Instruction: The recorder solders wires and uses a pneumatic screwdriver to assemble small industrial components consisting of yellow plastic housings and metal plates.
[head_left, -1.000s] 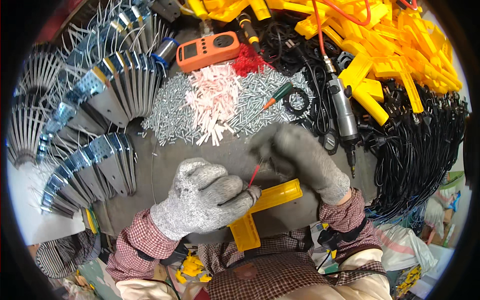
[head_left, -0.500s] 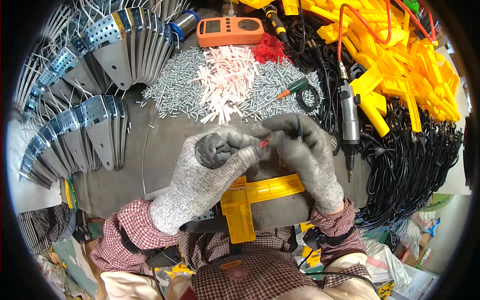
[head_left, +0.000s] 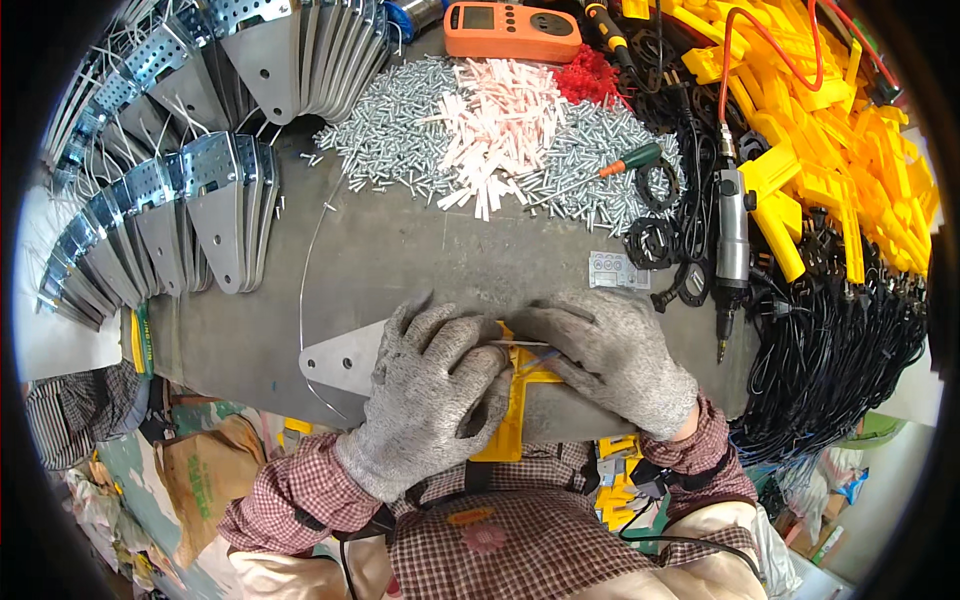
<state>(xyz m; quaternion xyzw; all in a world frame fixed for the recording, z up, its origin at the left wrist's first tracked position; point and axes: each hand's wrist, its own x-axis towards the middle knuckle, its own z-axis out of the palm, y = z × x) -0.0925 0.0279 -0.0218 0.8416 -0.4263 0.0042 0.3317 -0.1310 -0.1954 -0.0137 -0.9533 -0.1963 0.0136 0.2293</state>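
My left hand [head_left: 440,375], in a grey knit glove, bends its fingers in a pinch over a yellow plastic T-shaped part [head_left: 512,425]. Facing it, my gloved right hand [head_left: 615,360] also pinches. A thin pale wire [head_left: 520,343] stretches between the two sets of fingertips, with a bluish strand [head_left: 542,356] just below it by the right fingers. The fingers hide both wire ends. Partly under my left hand, a grey tapered metal plate [head_left: 345,362] with holes lies on the table.
Screws [head_left: 390,130], pale sleeves [head_left: 490,130] and an orange meter [head_left: 512,32] lie at the back. An electric screwdriver [head_left: 732,235] hangs at right by black cables [head_left: 830,350] and yellow parts [head_left: 850,170]. Metal brackets [head_left: 215,230] stand at left. Silver labels [head_left: 617,270] lie beyond my right hand.
The view has shifted. My hands have come down closer to the yellow part, and my left hand has turned back-up. The metal plate and the silver labels now show.
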